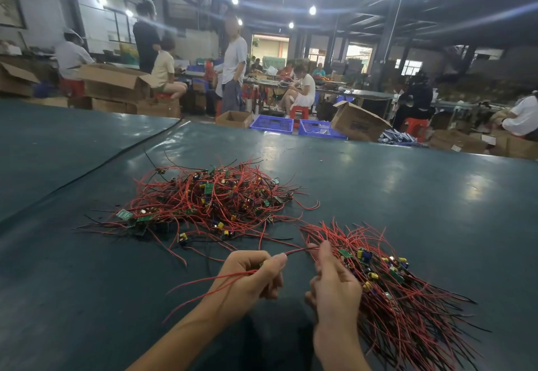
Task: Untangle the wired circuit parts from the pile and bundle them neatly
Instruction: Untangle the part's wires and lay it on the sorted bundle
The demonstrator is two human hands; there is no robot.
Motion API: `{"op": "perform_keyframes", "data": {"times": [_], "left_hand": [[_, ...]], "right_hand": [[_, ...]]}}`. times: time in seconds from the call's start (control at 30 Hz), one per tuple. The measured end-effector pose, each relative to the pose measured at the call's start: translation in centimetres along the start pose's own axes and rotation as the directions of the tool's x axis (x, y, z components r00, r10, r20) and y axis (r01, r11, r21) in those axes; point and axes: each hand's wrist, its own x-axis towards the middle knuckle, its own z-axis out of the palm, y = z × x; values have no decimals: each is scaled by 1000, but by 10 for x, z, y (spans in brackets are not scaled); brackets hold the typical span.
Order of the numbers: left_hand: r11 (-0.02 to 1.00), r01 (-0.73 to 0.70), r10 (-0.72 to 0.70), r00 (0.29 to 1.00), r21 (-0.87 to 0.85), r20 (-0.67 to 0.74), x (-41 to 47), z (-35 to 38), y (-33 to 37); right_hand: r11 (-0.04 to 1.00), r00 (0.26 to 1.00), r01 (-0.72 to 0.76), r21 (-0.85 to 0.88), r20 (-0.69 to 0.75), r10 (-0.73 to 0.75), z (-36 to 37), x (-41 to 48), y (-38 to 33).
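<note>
Two hands: left hand [251,275] pinches red wire [300,250]; right hand [334,287] holds bundle [398,292].
Cut off: bundle's end, 5 o'clock.
Around: pile [209,199], 11 o'clock.

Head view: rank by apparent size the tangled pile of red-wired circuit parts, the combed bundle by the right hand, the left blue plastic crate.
1. Tangled red-wired pile and combed red-wired bundle: alike, unranked.
2. Blue plastic crate: smallest, but farthest away.
</note>
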Motion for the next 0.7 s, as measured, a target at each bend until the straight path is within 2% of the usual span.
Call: {"op": "perform_keyframes", "data": {"times": [0.07, 0.13, 0.27, 0.43, 0.5, 0.6, 0.7], "left_hand": [[999, 19, -20, 999, 26, 38, 0, 0, -3], [998, 24, -27, 997, 50, 74, -1, 1, -5], [994, 31, -40, 995, 106, 89, 0, 0, -2], [994, 56, -69, 988, 96, 140, 3, -8, 5], [994, 45, -60, 986, 97, 158, 2, -7, 7], [997, 48, -54, 992, 58, 110, 1, -7, 6], [995, 98, -96, 990, -18, 102, 3, -10, 7]], "right_hand": [[999, 993, 14, -46, 119, -8, 9, -8, 5], [999, 984, -16, -39, 177, 23, 15, -13, 6], [999, 993, -6, -39, 115, 10, 14, -11, 3], [998, 994, -9, 64, -106, 16, -4, 7, -9], [994, 988, 23, 108, -154, -6, -10, 12, -11], [987, 990, 78, 140, -129, -60, -8, 8, -10], [992, 999, 40, 122, 14, -42, -1, 0, -7]]}}
